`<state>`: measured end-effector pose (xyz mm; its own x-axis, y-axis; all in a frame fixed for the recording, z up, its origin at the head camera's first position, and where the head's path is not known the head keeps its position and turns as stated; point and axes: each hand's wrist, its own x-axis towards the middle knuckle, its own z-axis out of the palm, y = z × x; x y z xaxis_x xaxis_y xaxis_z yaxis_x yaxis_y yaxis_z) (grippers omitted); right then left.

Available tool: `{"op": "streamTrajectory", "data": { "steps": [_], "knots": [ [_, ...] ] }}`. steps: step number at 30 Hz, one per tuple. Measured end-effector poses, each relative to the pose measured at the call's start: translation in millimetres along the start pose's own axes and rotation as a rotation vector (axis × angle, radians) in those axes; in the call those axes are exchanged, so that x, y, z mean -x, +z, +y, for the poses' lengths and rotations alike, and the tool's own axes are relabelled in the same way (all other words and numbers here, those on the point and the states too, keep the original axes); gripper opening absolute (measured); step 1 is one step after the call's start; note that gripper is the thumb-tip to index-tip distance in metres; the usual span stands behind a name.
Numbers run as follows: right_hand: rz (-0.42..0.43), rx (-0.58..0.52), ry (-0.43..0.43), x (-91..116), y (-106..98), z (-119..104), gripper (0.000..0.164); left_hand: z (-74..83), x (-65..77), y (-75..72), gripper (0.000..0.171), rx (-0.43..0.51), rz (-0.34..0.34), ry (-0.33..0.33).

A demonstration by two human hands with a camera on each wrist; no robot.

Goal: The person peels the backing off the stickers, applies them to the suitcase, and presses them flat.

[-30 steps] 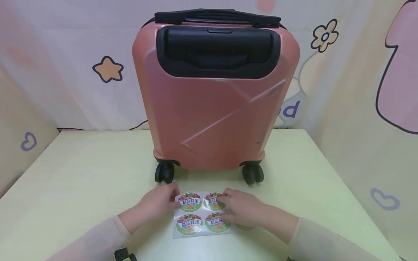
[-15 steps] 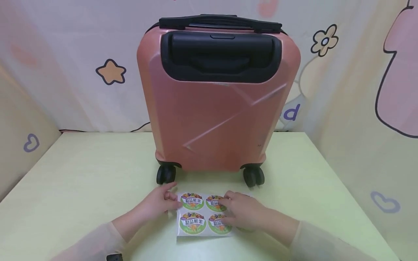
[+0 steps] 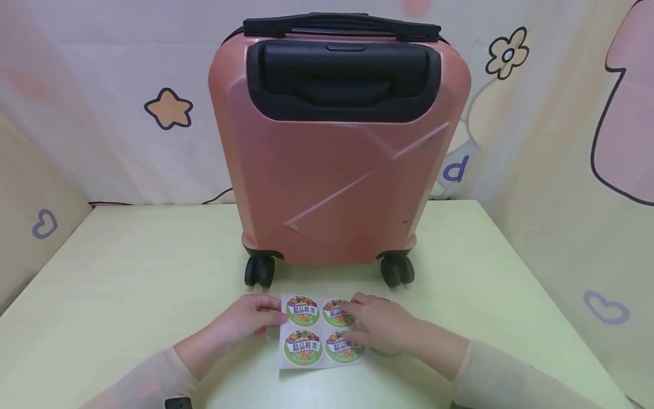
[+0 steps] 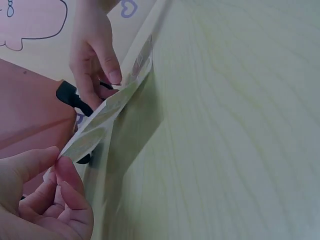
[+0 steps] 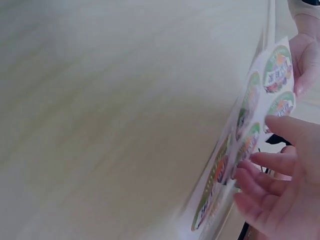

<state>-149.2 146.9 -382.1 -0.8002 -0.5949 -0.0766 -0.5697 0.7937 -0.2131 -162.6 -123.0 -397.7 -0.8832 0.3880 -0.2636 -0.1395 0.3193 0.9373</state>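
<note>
A white sheet of round fruit stickers (image 3: 313, 328), green-bordered and printed with lettering, slopes in front of the suitcase in the head view. My left hand (image 3: 245, 318) pinches its left edge between thumb and fingertips; the left wrist view shows that edge raised, with a shadow beneath the sheet. Over the sheet's right half is my right hand (image 3: 385, 321), covering parts of several stickers. In the right wrist view this hand (image 5: 287, 185) has its thumb and fingers spread and relaxed, fingertips right at the sticker faces. The sheet's right end is partly hidden.
Just behind the sheet, a pink hard-shell suitcase (image 3: 337, 187) with a black handle (image 3: 342, 25) stands upright on black wheels (image 3: 259, 271). The pale wooden table (image 3: 128, 272) reaches a cartoon-printed cloth (image 3: 92, 113) at the back and sides.
The sheet has shifted slightly right. My left fingers spread half a second ago and now come together on its edge. My right hand stays over the sheet.
</note>
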Motion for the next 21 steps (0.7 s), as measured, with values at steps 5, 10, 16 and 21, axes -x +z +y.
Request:
{"op": "streamTrajectory", "data": {
  "steps": [5, 10, 16, 21],
  "knots": [
    [0.113, -0.118, 0.012, -3, 3, -3, 0.039, 1.3, -0.2, 2.9, 0.022, -0.036, 0.029, -0.018],
    [0.23, -0.322, -0.018, -5, 7, -11, 0.031, 1.9, -0.1, 5.4, 0.02, -0.024, 0.044, -0.059],
    [0.349, -0.562, -0.023, -11, 14, -22, 0.022, 2.7, 3.8, 8.4, 0.026, 0.016, 0.038, -0.04],
    [0.392, -0.672, 0.021, -16, 18, -34, 0.018, 2.3, 5.2, 12.1, 0.031, 0.074, 0.041, -0.001]
  ]
}}
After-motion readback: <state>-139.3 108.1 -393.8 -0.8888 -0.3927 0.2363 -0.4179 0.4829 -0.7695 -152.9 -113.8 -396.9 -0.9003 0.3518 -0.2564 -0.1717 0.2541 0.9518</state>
